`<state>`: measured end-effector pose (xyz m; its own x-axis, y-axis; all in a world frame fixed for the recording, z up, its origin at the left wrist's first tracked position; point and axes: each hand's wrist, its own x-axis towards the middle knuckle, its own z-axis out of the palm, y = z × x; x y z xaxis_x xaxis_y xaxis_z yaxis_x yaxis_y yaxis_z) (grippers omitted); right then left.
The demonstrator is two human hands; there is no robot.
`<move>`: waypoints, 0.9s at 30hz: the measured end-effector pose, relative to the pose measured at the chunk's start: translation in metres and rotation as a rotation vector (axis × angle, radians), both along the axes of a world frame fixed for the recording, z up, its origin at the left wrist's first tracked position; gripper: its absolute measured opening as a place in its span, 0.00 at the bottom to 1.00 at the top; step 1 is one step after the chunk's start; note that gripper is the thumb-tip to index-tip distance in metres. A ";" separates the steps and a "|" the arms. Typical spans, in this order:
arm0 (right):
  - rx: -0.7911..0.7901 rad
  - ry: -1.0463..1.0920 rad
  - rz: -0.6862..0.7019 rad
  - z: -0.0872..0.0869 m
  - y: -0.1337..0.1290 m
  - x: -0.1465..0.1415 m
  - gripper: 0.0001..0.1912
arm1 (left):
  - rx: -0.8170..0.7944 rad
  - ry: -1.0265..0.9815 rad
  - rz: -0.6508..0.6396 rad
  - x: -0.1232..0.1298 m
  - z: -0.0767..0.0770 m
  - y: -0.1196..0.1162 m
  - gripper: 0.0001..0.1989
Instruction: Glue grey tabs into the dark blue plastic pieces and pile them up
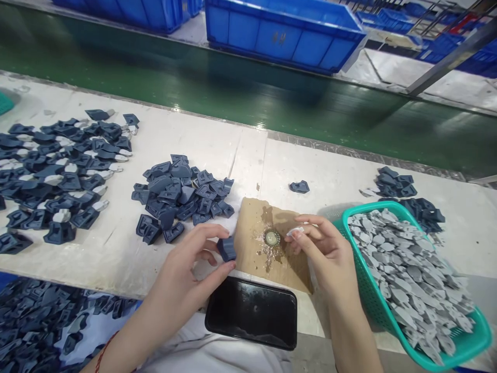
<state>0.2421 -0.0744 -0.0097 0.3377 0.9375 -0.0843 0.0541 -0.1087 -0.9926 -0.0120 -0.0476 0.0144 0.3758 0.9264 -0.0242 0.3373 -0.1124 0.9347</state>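
My left hand pinches a dark blue plastic part between thumb and fingers, just over the left edge of a piece of brown cardboard. On the right, the fingertips of my right hand close on a small pale grey plastic piece. Between the two hands, a small round cap with pale liquid sits on the wet-spotted cardboard. A pile of dark blue parts lies beyond my left hand. Close to my right hand stands a green basket full of grey pieces.
A black phone lies at the table's near edge. Joined blue and grey parts spread across the left. One blue part lies alone beyond the cardboard. A green belt and blue crates are behind; more blue parts fill the lower left.
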 end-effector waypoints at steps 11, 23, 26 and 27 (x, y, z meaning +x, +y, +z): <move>0.038 -0.572 0.082 -0.005 -0.005 -0.005 0.10 | -0.302 -0.196 -0.089 0.035 -0.016 -0.001 0.17; 0.134 -0.823 0.185 -0.004 -0.001 -0.012 0.13 | -0.356 -0.232 -0.101 0.038 -0.021 0.002 0.15; 0.147 -0.825 0.163 -0.003 -0.001 -0.013 0.12 | -0.370 -0.235 -0.124 0.038 -0.021 0.002 0.16; 0.149 -0.829 0.165 -0.003 -0.001 -0.013 0.12 | -0.374 -0.242 -0.132 0.038 -0.021 0.003 0.15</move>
